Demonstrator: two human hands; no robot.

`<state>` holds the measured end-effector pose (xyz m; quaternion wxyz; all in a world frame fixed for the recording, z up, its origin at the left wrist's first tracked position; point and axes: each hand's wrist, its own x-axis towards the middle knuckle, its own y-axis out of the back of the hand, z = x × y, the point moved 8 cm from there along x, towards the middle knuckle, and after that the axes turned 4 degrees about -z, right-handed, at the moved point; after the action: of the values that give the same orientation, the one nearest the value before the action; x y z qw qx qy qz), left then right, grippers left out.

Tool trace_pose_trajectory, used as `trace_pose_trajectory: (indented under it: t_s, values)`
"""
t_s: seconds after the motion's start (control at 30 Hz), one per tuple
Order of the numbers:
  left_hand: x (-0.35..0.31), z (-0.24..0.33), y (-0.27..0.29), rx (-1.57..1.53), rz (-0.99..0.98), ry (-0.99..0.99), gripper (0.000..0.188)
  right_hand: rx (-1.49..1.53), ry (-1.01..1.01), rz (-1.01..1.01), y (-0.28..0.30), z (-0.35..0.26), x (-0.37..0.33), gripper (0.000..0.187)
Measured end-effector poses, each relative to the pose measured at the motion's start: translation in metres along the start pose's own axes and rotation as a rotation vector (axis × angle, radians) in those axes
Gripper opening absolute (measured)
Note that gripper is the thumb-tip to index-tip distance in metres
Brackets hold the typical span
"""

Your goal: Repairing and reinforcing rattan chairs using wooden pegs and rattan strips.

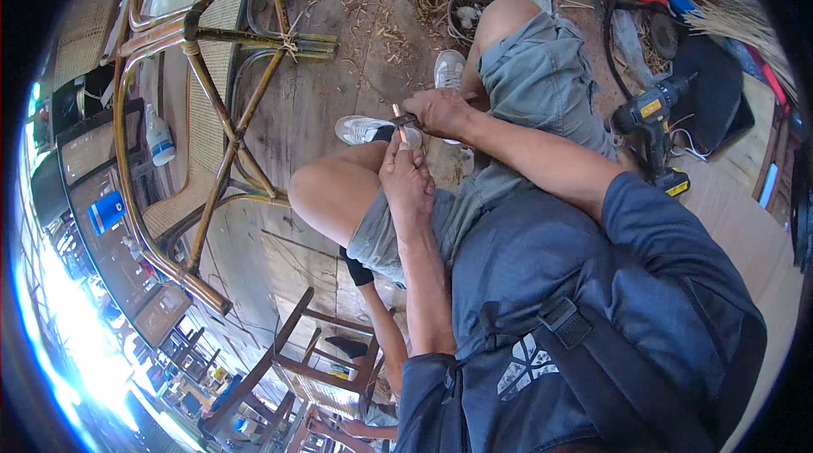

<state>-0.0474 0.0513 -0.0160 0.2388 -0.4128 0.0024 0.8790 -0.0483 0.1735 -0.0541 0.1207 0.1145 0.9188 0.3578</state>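
Note:
My left hand [408, 182] is closed around a short, pale wooden stick [400, 136] that points up and away from me. My right hand [440, 112] grips what looks like a knife [396, 121]. Its dark blade lies across the upper part of the stick, while the handle is hidden in my fingers. Both hands are close together in front of my knees, above my white shoes [449, 70]. Thin wood shavings [385, 34] are scattered on the plank floor beyond them.
A cane chair frame [233, 135] lies at the left, near a white bottle [159, 138]. A cordless drill [652, 118] rests at my right, below cane strips [745, 30]. A bucket [464, 17] stands ahead. Another person's arm [388, 343] reaches by a wooden chair [292, 330].

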Motion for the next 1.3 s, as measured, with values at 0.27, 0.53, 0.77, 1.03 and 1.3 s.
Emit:
trace_pose_trajectory:
  t_s: [0.27, 0.53, 0.77, 1.03, 1.3]
  values:
    - [-0.048, 0.030, 0.001, -0.037, -0.063, -0.053, 0.028, 0.066, -0.197, 0.167, 0.011, 0.043, 0.008, 0.019]
    - [-0.013, 0.008, 0.003, -0.189, -0.050, 0.020, 0.014, 0.143, 0.128, 0.053, 0.012, -0.027, -0.014, 0.022]
    - [-0.006, 0.008, -0.002, -0.177, -0.067, -0.014, 0.012, 0.127, 0.194, -0.061, 0.004, -0.040, -0.013, 0.019]
    - [0.013, -0.006, 0.004, -0.305, -0.141, 0.069, 0.036, 0.085, 0.090, 0.110, -0.001, -0.012, -0.004, 0.011]
    - [-0.003, 0.003, -0.005, -0.272, -0.058, 0.018, 0.014, 0.090, 0.210, 0.120, 0.006, -0.026, -0.012, 0.011]
